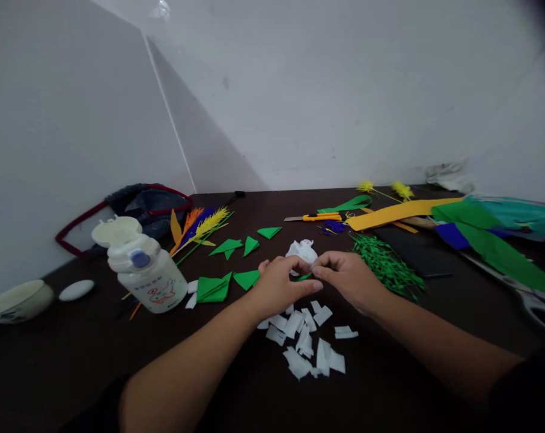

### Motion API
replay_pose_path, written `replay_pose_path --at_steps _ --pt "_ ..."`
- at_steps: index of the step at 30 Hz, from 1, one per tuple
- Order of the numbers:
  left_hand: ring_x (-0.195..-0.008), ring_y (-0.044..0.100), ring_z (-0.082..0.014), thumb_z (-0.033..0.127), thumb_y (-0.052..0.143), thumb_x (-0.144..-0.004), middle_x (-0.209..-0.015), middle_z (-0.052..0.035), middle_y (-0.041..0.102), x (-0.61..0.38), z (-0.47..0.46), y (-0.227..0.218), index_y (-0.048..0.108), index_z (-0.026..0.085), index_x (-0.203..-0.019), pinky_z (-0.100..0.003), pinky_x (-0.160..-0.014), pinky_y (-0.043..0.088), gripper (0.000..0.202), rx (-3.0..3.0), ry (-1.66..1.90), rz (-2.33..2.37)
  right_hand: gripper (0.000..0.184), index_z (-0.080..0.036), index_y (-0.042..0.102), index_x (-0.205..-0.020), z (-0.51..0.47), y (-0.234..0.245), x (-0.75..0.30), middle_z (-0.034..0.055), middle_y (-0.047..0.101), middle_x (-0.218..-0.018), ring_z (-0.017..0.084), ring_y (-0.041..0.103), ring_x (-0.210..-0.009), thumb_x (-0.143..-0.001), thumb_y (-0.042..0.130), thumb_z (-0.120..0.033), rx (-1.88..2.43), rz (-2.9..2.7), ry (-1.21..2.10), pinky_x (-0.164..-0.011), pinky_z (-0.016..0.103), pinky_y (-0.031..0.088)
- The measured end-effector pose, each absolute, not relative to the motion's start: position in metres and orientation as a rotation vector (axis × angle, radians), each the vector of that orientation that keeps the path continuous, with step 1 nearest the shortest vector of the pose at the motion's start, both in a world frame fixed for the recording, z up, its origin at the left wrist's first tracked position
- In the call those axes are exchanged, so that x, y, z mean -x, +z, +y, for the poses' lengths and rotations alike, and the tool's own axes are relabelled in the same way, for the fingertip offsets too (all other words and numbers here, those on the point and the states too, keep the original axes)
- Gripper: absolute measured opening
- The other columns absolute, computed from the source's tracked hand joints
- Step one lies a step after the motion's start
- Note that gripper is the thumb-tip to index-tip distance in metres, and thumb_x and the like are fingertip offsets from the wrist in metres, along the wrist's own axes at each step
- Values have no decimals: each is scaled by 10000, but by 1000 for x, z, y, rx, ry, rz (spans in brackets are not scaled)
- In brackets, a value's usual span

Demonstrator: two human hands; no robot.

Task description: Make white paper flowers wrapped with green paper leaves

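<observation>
My left hand [281, 288] and my right hand [348, 278] meet fingertip to fingertip over the dark table [74, 361], both pinched around a small green paper piece [304, 276]. Just behind the fingers sits a white paper flower [301, 249]. Several white paper petals [306, 343] lie scattered below my hands. Green folded paper triangles [229, 282] lie to the left of my left hand.
A white glue bottle [141, 264] stands at left, beside a bowl [15, 300] and a dark bag [141, 207]. A pile of green paper strips [387, 264], a yellow utility knife [319, 217], coloured paper sheets [479, 231] and scissors [524, 297] lie at right.
</observation>
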State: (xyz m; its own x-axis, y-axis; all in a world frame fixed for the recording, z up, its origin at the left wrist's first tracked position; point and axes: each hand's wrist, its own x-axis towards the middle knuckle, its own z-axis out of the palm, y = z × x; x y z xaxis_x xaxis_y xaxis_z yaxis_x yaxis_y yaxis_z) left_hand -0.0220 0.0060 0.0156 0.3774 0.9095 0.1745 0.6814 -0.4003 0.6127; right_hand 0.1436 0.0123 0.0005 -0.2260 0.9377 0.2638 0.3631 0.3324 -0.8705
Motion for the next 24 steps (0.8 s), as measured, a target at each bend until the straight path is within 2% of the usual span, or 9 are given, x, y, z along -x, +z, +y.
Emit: replay_pose_path --at_steps 2,4,7,12,16,18,24 --pt "-801 552 -179 411 471 -780 -803 -17 642 24 8 14 624 203 -817 -379 -831 380 261 -2133 628 1267 92 -179 605 -675 13 1 -144 9 626 -657 141 552 -641 -717 546 -236 1151 -1756 909 -621 271 423" --pt "-737 559 -160 391 399 -822 -740 -13 643 26 10 11 639 191 -781 -324 -752 421 315 -2072 611 1196 97 -181 598 -677 12 1 -144 10 632 -645 142 565 -638 -730 535 -234 1117 -1760 973 -633 277 434" --pt "-720 561 -151 365 423 -810 -720 -7 642 26 12 6 645 194 -762 -301 -722 433 283 -2026 641 1206 94 -184 606 -687 12 1 -144 9 642 -655 144 577 -655 -732 531 -219 1096 -1772 1001 -659 284 441" --pt "-766 551 -162 312 581 -702 -714 9 628 22 12 9 605 197 -630 -387 -844 374 138 -2092 727 1373 74 -183 630 -727 10 1 -141 16 654 -717 151 584 -695 -698 565 -205 1114 -1721 1020 -677 291 445" --pt "-885 511 -192 273 644 -647 -724 20 617 20 10 10 562 191 -573 -526 -942 184 137 -2222 789 1488 79 -189 634 -736 9 0 -138 21 664 -739 163 596 -737 -688 573 -201 1074 -1688 1101 -711 309 448" --pt "-902 498 -192 270 652 -641 -723 25 612 20 10 9 555 192 -579 -542 -947 130 139 -2291 810 1513 76 -186 635 -728 9 -1 -137 27 666 -746 163 595 -741 -683 578 -208 1095 -1671 1087 -718 309 444" --pt "-915 496 -186 277 649 -655 -740 34 606 18 8 7 545 196 -608 -531 -945 124 141 -2328 841 1505 132 -174 582 -622 8 0 -135 14 600 -621 141 523 -617 -708 552 -269 1200 -1694 897 -592 272 408"
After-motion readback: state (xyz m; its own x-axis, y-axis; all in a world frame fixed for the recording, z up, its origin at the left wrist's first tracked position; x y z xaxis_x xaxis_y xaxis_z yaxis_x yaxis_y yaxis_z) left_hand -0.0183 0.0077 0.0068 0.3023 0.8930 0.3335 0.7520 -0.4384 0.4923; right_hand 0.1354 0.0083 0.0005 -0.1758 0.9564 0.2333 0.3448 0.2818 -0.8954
